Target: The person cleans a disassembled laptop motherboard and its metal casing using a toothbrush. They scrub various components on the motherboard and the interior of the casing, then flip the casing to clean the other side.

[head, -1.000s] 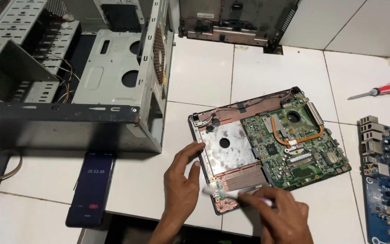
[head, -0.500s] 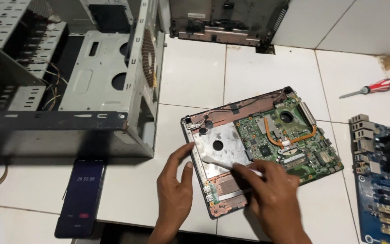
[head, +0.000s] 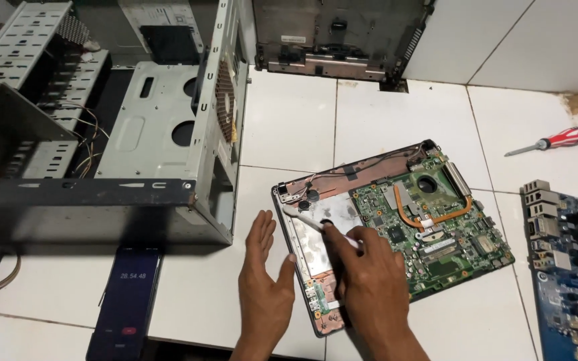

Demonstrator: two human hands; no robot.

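Observation:
An opened laptop base [head: 316, 314] lies on the white tiled floor, its green motherboard [head: 436, 234] with a copper heat pipe exposed on the right side. My right hand [head: 372, 284] rests over the laptop's near part and holds a thin white tool [head: 309, 219], whose tip points at the upper left corner of the silver metal plate [head: 316, 247]. My left hand [head: 262, 287] lies flat on the floor with fingers together, its fingertips touching the laptop's left edge, holding nothing.
An empty grey desktop case [head: 102, 134] lies open at the left, a dark phone [head: 128, 301] with a lit screen in front of it. Another dark case [head: 336, 33] stands at the back. A red-handled screwdriver [head: 556, 140] and a blue motherboard [head: 570, 267] are at the right.
My right hand has moved from the laptop's near edge up onto the silver plate, carrying the white tool toward the upper left corner. My left hand stayed by the laptop's left edge.

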